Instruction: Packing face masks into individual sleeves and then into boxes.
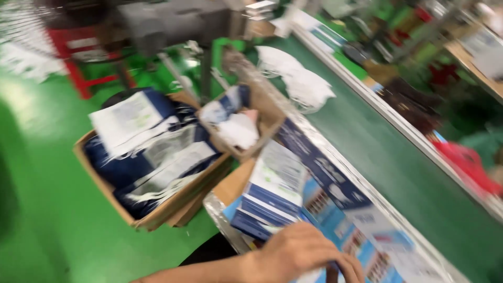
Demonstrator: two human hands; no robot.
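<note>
At the bottom edge, one hand (298, 251), which side I cannot tell, curls its fingers (348, 264) down onto blue-and-white packets (275, 196) stacked beside the green belt (377, 152); grip blurred.

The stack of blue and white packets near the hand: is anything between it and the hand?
Nothing visible. The hand lies just below the stack of blue and white packets, at its near edge; blur hides whether they touch.
</note>
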